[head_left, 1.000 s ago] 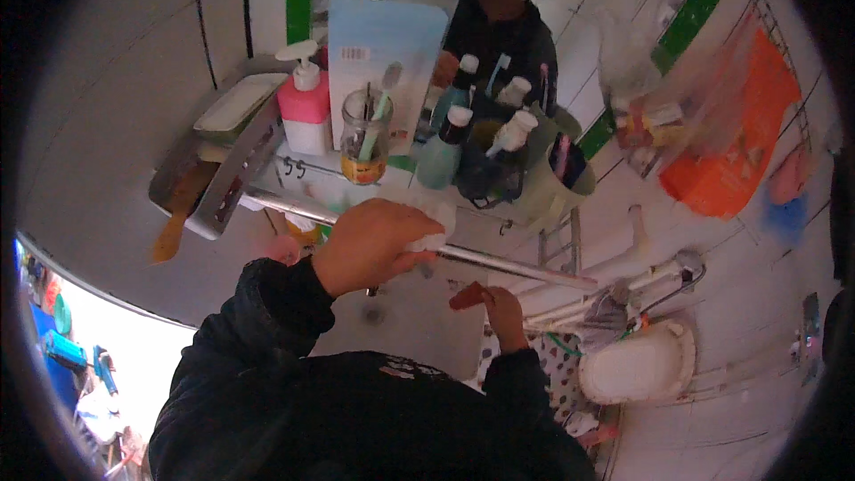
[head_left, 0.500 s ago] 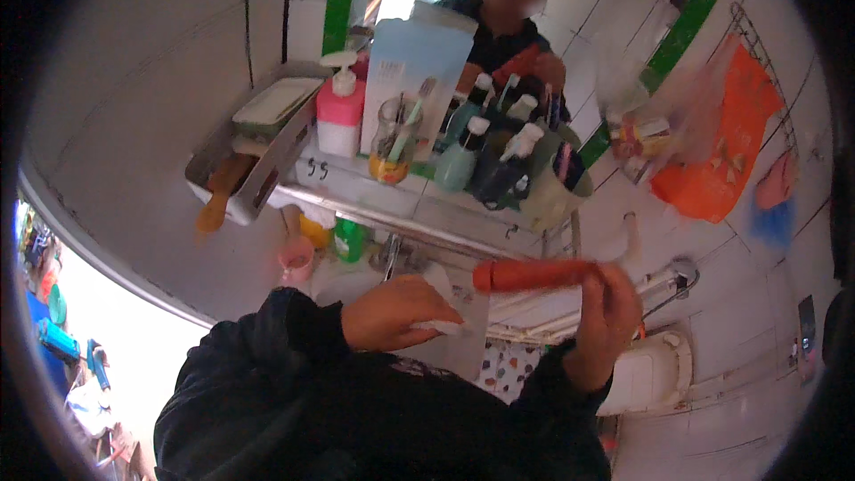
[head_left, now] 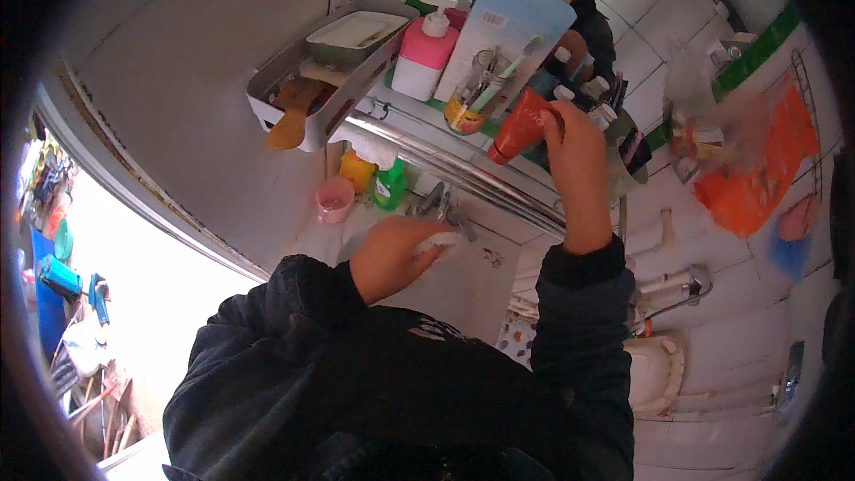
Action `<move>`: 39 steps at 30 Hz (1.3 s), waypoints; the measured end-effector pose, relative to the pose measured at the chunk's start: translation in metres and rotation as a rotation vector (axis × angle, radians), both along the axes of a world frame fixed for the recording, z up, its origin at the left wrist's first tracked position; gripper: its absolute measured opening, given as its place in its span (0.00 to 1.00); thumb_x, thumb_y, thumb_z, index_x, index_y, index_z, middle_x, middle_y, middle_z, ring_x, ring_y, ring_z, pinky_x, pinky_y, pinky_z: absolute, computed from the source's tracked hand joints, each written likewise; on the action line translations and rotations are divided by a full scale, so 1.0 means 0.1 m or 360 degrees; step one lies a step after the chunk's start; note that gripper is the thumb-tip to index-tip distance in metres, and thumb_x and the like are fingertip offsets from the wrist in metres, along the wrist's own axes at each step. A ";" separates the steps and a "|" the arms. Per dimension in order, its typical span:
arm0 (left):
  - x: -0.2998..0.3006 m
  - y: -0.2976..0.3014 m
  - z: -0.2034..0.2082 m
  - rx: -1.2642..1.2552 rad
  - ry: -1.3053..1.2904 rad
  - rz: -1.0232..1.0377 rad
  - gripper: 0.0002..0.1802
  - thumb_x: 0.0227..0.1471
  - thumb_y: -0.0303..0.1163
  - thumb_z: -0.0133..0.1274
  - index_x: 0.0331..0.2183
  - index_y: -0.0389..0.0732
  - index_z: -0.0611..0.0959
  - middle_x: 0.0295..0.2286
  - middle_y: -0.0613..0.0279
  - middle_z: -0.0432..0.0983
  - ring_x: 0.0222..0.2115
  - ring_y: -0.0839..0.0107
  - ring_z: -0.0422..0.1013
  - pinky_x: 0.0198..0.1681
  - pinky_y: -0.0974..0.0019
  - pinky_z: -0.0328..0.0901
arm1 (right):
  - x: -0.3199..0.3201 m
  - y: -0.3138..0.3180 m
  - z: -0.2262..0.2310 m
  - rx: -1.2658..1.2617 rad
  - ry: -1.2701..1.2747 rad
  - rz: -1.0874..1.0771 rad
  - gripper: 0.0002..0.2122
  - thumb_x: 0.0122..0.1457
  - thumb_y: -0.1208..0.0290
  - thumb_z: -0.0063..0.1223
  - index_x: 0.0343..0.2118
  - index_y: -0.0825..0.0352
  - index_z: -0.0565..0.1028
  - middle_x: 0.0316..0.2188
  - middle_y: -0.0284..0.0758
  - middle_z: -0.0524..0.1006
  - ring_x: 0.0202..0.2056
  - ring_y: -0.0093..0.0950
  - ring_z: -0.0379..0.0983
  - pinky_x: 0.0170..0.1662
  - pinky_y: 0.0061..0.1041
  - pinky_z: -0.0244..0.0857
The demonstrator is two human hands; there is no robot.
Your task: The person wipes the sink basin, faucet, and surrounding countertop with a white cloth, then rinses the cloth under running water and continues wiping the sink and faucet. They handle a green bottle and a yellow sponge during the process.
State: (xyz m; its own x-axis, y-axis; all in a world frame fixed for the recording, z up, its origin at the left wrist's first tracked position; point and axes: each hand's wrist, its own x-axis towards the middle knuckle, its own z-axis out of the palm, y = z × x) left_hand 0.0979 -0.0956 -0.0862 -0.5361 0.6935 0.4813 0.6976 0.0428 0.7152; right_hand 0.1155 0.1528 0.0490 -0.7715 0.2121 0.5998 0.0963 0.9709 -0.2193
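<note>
My right hand (head_left: 577, 156) is raised to the shelf and pinches a red squeeze tube (head_left: 519, 127) by its flat end, with the cap pointing down to the left. The tube is in front of several bottles and beside a glass jar (head_left: 467, 114) with a toothbrush in it; whether it touches the shelf I cannot tell. Lower down, over the white sink (head_left: 472, 281), my left hand (head_left: 387, 258) is closed around a small white wad (head_left: 436, 241), perhaps tissue or cloth. The fingers hide most of the wad.
A pink pump bottle (head_left: 420, 67), a pale blue box (head_left: 508, 18) and a grey basket (head_left: 325, 120) stand along the shelf. Below its metal rail (head_left: 472, 169) are a pink cup (head_left: 335, 200), a green bottle (head_left: 389, 185) and the faucet (head_left: 436, 203). Orange bags (head_left: 757, 183) hang at the right.
My right hand has lifted the red tube from above the sink up to the shelf, tilting it cap-down. My left hand stays near the sink with the white wad. The view has shifted.
</note>
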 end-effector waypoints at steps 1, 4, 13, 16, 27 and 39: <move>0.01 -0.02 -0.02 0.0053 -0.0090 0.0090 0.14 0.49 0.29 0.57 0.40 0.41 0.81 0.34 0.53 0.78 0.36 0.51 0.73 0.39 0.53 0.66 | 0.03 -0.01 -0.03 0.0001 0.0034 0.0001 0.10 0.61 0.67 0.50 0.39 0.67 0.76 0.35 0.45 0.78 0.38 0.46 0.74 0.41 0.39 0.68; -0.03 -0.03 0.06 0.0186 -0.0308 0.0335 0.14 0.50 0.29 0.55 0.41 0.40 0.81 0.34 0.51 0.78 0.36 0.51 0.74 0.40 0.54 0.67 | 0.02 0.02 -0.09 0.0051 0.0108 -0.0028 0.10 0.62 0.67 0.50 0.41 0.67 0.76 0.37 0.45 0.78 0.38 0.46 0.74 0.42 0.39 0.68; -0.36 -0.07 0.89 0.0526 0.0787 0.0959 0.19 0.47 0.23 0.57 0.45 0.38 0.79 0.39 0.50 0.78 0.36 0.51 0.74 0.41 0.54 0.67 | 0.04 -0.10 -0.15 0.0112 0.0278 -0.0139 0.18 0.61 0.64 0.55 0.51 0.67 0.71 0.37 0.43 0.79 0.36 0.40 0.77 0.40 0.34 0.69; -0.50 0.08 1.08 0.0424 0.1041 0.1046 0.20 0.47 0.24 0.59 0.45 0.37 0.78 0.40 0.49 0.77 0.37 0.50 0.73 0.42 0.53 0.67 | 0.31 -0.25 -0.05 -0.0300 0.0397 0.0004 0.17 0.61 0.68 0.54 0.51 0.69 0.71 0.34 0.42 0.79 0.33 0.35 0.78 0.37 0.29 0.70; -0.94 0.54 0.56 -0.0360 0.0675 0.0448 0.15 0.55 0.41 0.53 0.27 0.39 0.81 0.22 0.50 0.77 0.25 0.50 0.74 0.31 0.50 0.67 | 1.08 -0.15 -0.72 -0.0245 0.0831 0.0154 0.11 0.62 0.76 0.49 0.46 0.72 0.74 0.29 0.38 0.80 0.27 0.22 0.74 0.33 0.21 0.67; -0.16 0.49 0.87 0.0158 0.0242 -0.0174 0.30 0.48 0.32 0.62 0.53 0.36 0.74 0.49 0.48 0.73 0.51 0.54 0.69 0.54 0.56 0.62 | 1.04 -0.73 -0.86 -0.1910 0.0165 0.0772 0.18 0.64 0.69 0.49 0.56 0.67 0.67 0.46 0.37 0.76 0.45 0.27 0.73 0.48 0.26 0.66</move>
